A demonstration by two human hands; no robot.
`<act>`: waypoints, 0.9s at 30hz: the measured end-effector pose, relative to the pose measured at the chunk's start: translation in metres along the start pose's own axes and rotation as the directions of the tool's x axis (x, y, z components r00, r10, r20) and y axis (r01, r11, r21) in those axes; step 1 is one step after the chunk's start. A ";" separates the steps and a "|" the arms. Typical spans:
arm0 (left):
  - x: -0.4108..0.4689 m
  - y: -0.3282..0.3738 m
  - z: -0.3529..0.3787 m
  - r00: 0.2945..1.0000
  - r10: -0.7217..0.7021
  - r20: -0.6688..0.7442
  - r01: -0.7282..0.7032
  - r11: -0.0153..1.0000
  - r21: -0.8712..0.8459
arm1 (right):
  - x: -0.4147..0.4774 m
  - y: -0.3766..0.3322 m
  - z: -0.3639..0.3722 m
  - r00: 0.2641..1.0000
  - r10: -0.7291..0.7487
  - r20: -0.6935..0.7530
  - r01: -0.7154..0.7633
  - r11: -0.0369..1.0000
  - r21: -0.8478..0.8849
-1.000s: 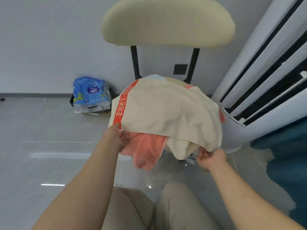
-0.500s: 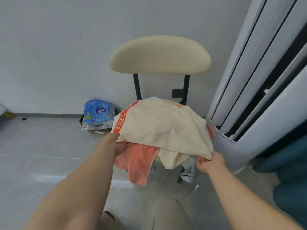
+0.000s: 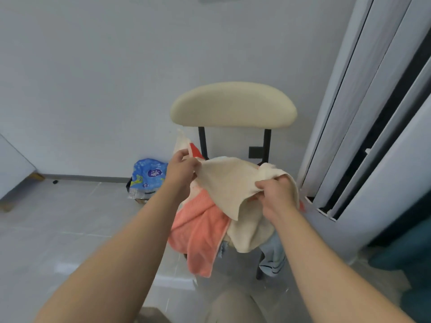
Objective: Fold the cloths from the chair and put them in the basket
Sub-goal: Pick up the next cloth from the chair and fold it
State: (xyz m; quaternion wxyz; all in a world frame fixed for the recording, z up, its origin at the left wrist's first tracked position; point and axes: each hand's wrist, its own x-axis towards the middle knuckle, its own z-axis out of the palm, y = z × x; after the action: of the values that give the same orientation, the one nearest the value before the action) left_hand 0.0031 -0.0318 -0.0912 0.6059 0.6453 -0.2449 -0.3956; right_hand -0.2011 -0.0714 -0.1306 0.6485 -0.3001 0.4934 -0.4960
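Note:
A cream cloth with a red band (image 3: 227, 183) is lifted off the pile on the chair (image 3: 233, 104). My left hand (image 3: 180, 170) grips its left corner above the seat, and my right hand (image 3: 276, 192) grips its right edge. Under it an orange cloth (image 3: 200, 231) hangs over the seat's front, beside another cream cloth (image 3: 250, 231) and a pale blue cloth (image 3: 272, 255) drooping at the right. No basket is in view.
A blue plastic package (image 3: 149, 176) lies on the floor by the wall, left of the chair. A tall white unit (image 3: 373, 136) stands close on the right, with something dark teal (image 3: 405, 248) beyond it. Grey tiled floor (image 3: 58, 229) spreads to the left.
Both hands have raised the cream cloth off the pile and brought its edges upward toward the chair back. The view has tilted up and pulled back.

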 end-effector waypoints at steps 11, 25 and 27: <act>-0.090 0.105 0.023 0.936 0.349 0.037 -0.351 0.933 0.080 | -0.079 -0.057 0.064 0.884 -0.230 0.407 0.160 0.967 0.199; -0.197 0.044 -0.128 0.976 0.170 -0.138 -0.104 0.914 0.393 | -0.188 0.052 0.100 0.666 0.074 0.743 0.113 0.974 -0.199; -0.196 0.015 -0.150 0.978 0.110 -0.178 -0.030 0.915 0.401 | -0.187 0.090 0.103 0.674 0.099 0.732 0.236 0.910 -0.340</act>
State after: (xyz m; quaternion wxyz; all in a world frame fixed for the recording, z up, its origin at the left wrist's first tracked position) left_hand 0.0160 0.2101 -0.0421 0.4977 0.7813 -0.2817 -0.2502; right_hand -0.0771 0.1235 -0.1114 0.6942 -0.6210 0.2706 -0.2433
